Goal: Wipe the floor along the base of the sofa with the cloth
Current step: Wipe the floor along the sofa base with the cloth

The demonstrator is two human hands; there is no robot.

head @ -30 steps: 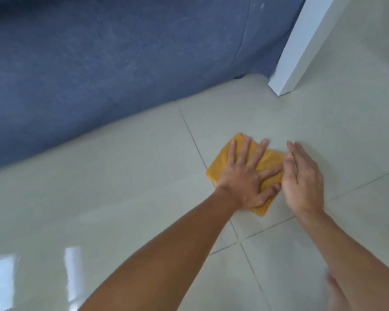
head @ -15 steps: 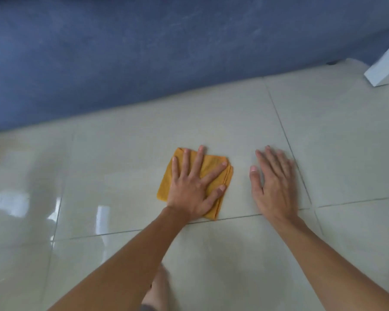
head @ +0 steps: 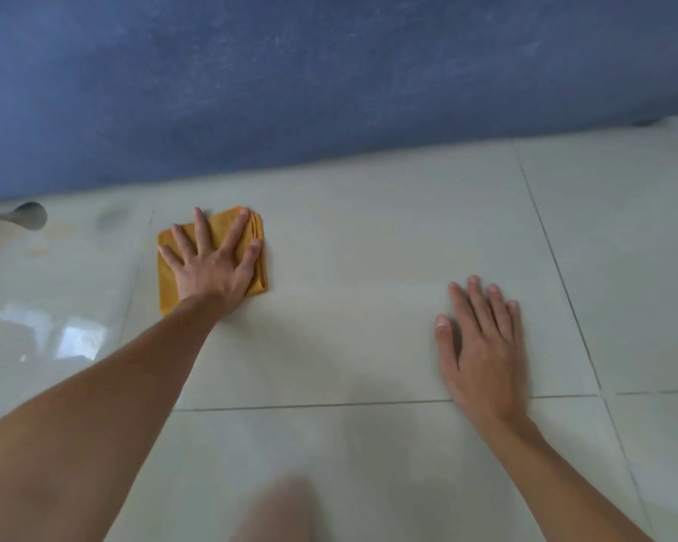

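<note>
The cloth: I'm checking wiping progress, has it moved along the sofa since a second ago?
Yes. The cloth under the left hand slid leftward along the sofa, away from the tile's right-hand grout line.

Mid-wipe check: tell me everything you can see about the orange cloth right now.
The cloth is orange-yellow, soft-looking fabric, folded into a rough square with stacked layers showing along its right edge. It lies flat on the pale glossy tile floor, close to the blue sofa's base but not touching it. The left hand presses on it, palm down, fingers spread, covering most of its middle. The right hand rests on bare tile, well clear of it.
</note>
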